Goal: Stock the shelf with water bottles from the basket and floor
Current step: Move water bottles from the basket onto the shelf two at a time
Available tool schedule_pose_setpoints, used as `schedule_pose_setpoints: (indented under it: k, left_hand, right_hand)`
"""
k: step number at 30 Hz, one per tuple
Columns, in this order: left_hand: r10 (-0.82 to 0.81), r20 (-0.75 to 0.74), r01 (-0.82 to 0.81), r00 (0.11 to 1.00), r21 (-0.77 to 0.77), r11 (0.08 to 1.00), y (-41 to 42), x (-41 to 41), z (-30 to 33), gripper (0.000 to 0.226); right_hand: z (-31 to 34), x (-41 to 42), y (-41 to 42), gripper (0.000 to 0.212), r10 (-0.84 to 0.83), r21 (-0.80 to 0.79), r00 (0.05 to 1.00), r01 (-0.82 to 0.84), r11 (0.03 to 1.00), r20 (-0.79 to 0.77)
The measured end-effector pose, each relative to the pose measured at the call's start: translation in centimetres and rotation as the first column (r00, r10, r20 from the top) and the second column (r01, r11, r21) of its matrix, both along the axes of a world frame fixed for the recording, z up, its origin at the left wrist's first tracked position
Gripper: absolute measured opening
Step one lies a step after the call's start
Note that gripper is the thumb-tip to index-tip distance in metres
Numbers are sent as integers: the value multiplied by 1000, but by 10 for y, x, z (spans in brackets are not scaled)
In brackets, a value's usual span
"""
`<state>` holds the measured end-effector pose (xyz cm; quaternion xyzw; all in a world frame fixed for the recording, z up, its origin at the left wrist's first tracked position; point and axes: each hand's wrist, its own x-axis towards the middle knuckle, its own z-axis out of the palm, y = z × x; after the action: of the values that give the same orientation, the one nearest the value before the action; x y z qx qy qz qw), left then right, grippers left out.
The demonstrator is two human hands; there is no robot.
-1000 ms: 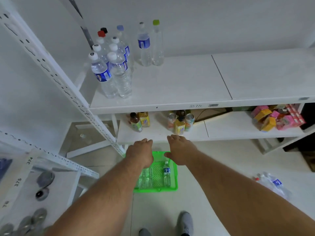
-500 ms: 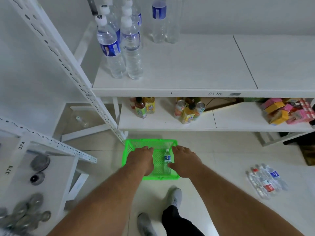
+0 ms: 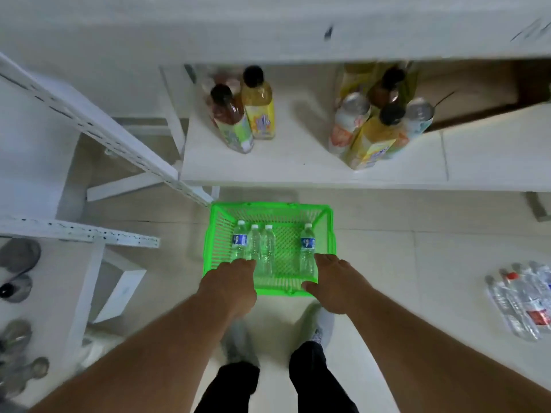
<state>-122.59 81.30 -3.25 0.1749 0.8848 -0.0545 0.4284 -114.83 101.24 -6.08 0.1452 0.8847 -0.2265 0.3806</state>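
A bright green basket (image 3: 323, 216) stands on the floor below the shelf. Three clear water bottles (image 3: 253, 244) lie together at its left side and a single blue-labelled bottle (image 3: 307, 248) lies at its right. My left hand (image 3: 231, 286) hovers over the near left rim, above the bottoms of the three bottles, palm down, holding nothing. My right hand (image 3: 334, 281) is over the near right corner, its fingers beside the single bottle's base, thumb apart. More water bottles (image 3: 524, 299) lie on the floor at the right edge.
The low shelf board (image 3: 298, 162) carries two juice bottles (image 3: 244, 111) at the left and a group of drink bottles and cans (image 3: 378, 126) in the middle. A perforated white upright (image 3: 119, 138) slants down to the basket's far left corner. My feet (image 3: 323, 326) stand just behind the basket.
The view has dropped from the upper shelf to the basket. Both hands have moved down and apart to the basket's near rim, uncovering the bottles inside.
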Motion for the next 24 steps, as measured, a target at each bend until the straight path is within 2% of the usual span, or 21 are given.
schedule_pose_setpoints:
  k: [9,12,15,18,24]
  left_hand:
    - [69,108,-70,992,6,998,-7,-29,-247,60]
    - [120,130,-124,984,21,992,-12,-31,-323,59]
    - [240,160,-249,958,37,968,-15,-33,-385,60]
    - [403,179,-419,897,57,906,-13,-34,-433,61]
    - [654,157,-670,740,86,738,1,-28,-498,62]
  right_hand:
    - [-227,-30,-12,73,-141,15,989,141,990,40]
    - [-297,-39,-19,72,-256,22,966,255,967,47]
    - [-353,-52,-20,68,-430,15,901,430,903,47]
    - [-397,-66,-19,59,-535,21,844,535,845,22]
    - [-455,-93,-14,51,-610,114,792,609,785,-33]
